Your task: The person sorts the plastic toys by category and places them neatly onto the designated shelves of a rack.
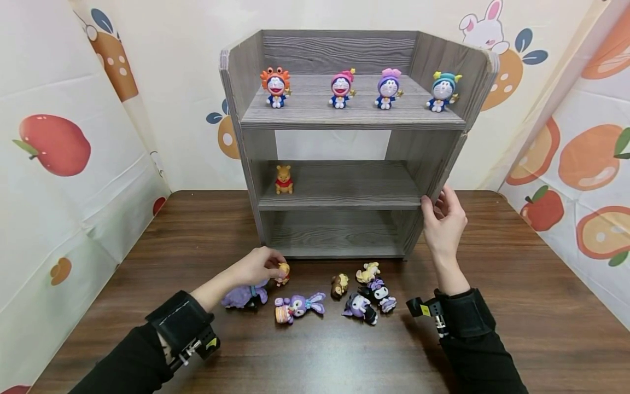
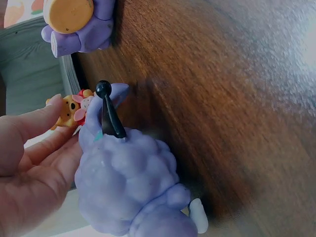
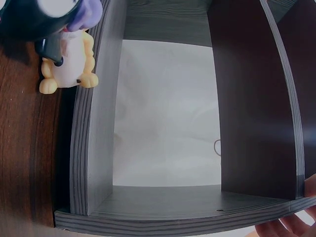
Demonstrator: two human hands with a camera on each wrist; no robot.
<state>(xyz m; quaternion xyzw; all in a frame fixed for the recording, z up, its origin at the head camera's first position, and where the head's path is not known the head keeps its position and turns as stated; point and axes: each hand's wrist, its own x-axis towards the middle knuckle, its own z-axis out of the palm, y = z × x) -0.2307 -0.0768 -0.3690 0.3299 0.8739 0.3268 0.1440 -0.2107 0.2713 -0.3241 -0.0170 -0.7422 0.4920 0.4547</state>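
Yellow and small, the bear point(image 1: 284, 275) is clamped between thumb and fingertips of the left hand point(image 1: 260, 266), as we see from the head view, with the shelf point(image 1: 351, 125) just beyond them. Only the left wrist view shows us a pink face point(image 2: 85, 105) beside the bear's, and plainly the bumpy back of a purple figure point(image 2: 126, 173) near those fingers, toward the wrist. In the right wrist view we see the side board point(image 3: 168, 225) gripped between the right hand's point(image 1: 444, 221) thumb and fingers, well apart from the bear.
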